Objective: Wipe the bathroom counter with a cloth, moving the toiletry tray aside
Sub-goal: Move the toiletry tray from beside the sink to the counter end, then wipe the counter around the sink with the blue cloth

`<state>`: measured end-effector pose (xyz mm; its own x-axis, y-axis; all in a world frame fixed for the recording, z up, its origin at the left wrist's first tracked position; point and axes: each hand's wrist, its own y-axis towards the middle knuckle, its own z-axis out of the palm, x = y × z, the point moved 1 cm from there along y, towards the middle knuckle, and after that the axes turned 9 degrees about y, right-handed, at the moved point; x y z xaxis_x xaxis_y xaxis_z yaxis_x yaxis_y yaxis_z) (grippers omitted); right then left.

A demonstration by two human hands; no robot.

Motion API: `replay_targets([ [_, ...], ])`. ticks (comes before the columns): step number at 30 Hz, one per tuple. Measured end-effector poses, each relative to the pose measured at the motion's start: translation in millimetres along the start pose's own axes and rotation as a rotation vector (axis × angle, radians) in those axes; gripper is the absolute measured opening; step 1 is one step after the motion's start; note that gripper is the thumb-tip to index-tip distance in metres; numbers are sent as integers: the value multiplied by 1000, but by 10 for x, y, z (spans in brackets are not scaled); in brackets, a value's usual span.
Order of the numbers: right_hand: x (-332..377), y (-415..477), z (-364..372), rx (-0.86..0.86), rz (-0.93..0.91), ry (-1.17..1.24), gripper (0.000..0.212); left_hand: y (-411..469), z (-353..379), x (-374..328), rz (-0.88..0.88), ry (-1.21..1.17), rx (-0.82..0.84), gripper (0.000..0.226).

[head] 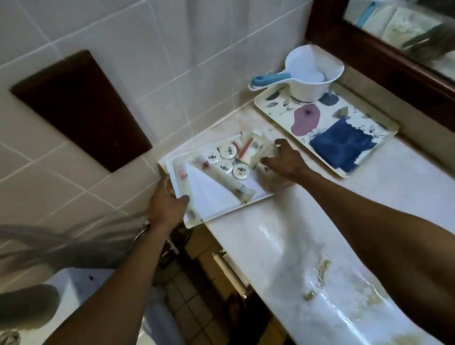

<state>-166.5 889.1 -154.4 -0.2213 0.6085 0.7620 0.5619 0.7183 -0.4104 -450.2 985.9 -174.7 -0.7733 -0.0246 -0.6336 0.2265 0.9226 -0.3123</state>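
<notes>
A white toiletry tray [220,208] lies at the left end of the pale bathroom counter [391,195], partly over its edge. It carries several round white lids, a long tube and wrapped sachets. My left hand [166,201] grips the tray's left rim. My right hand [283,159] rests on the tray's right side with fingers curled at its rim, among the sachets. A blue cloth [343,145] lies folded on a floral tray [375,119] further right, apart from both hands.
A white dipper with a blue handle [309,75] stands on the floral tray's far end. Yellowish smears [322,269] mark the wet counter near me. A dark-framed mirror [412,54] bounds the right, tiled wall the back. A plant and toilet tank [17,315] sit lower left.
</notes>
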Motion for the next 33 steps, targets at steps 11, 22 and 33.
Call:
replay_targets([
  [11,349,694,204,11,-46,-7,71,227,15,59,-46,-83,-13,57],
  [22,380,972,189,38,-112,5,72,360,-90,56,7,66,-84,51],
  [33,-262,-122,-585,-334,-304,195,28,230,555,-1281,486,8,-32,25],
])
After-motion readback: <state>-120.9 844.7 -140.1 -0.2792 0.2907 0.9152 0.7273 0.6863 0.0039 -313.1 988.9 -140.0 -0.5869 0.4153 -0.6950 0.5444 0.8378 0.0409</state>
